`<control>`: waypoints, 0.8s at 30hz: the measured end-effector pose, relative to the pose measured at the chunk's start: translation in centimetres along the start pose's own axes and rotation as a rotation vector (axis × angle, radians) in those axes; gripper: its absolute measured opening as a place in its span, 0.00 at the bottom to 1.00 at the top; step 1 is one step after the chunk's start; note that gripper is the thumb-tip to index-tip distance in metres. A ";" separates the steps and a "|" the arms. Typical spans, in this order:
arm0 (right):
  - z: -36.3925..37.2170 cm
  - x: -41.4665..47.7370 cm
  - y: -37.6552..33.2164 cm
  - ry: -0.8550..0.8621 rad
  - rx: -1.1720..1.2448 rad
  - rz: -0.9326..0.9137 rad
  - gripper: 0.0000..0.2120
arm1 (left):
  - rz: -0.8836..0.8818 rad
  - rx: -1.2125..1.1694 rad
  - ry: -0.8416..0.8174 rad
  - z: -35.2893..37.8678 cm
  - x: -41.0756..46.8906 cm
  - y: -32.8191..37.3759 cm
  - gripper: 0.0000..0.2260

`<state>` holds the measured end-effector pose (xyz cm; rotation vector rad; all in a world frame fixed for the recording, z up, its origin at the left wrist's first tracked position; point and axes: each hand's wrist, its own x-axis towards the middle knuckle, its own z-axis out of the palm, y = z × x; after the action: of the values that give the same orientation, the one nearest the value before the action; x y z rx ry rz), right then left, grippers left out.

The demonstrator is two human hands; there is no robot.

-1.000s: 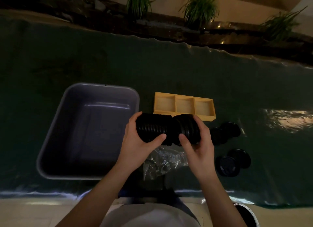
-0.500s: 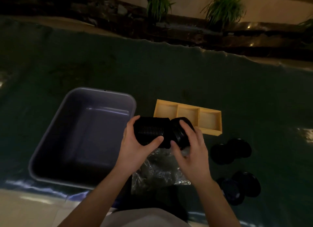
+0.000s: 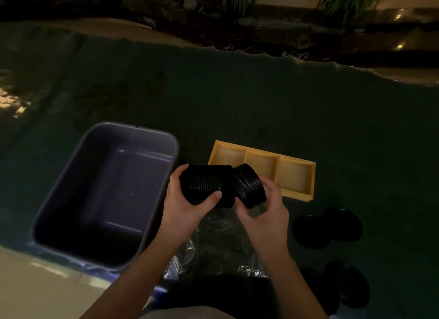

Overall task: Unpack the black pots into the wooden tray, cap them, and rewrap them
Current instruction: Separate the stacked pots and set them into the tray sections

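The left hand (image 3: pixel 187 207) grips the stack of black pots (image 3: pixel 204 183); the right hand (image 3: pixel 266 211) curls round its tilted end, with the wooden tray (image 3: pixel 311 176) just beyond.

- Left of the left hand (image 3: pixel 187 207): the grey tub (image 3: pixel 133 128), its wall close by.
- Between the hands: the black pots (image 3: pixel 204 185) they grip.
- Just beyond the right hand (image 3: pixel 263 211): the wooden tray (image 3: pixel 311 180), its compartments open from above.
- To its right: black lids (image 3: pixel 327 228) on the cloth.
- Beneath both hands: crumpled plastic wrap (image 3: pixel 221 226).
- Beyond the tray: bare green cloth (image 3: pixel 237 100).

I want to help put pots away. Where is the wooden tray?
In the head view, the wooden tray lies right of centre on the dark cloth, just behind the stack of black pots, with the grey tub to its left.
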<state>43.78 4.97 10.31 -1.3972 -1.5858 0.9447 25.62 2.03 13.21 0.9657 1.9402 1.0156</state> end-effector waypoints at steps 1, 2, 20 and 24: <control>0.0 0.3 0.2 -0.018 0.006 0.013 0.33 | -0.007 -0.001 0.009 0.1 0.0 0.0 0.43; 0.0 0.6 0.4 -0.042 0.012 0.021 0.31 | -0.014 -0.003 0.015 0.2 0.0 0.0 0.44; 1.5 0.9 1.9 -0.204 0.022 0.010 0.29 | -0.057 0.094 0.040 -0.1 -0.3 -1.7 0.45; 1.8 0.9 1.8 -0.181 0.048 0.016 0.28 | -0.040 0.083 0.078 -0.4 0.0 -1.9 0.42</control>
<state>42.75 6.00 8.05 -1.3236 -1.6743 1.1392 24.69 1.14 11.72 0.9414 2.0717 0.9699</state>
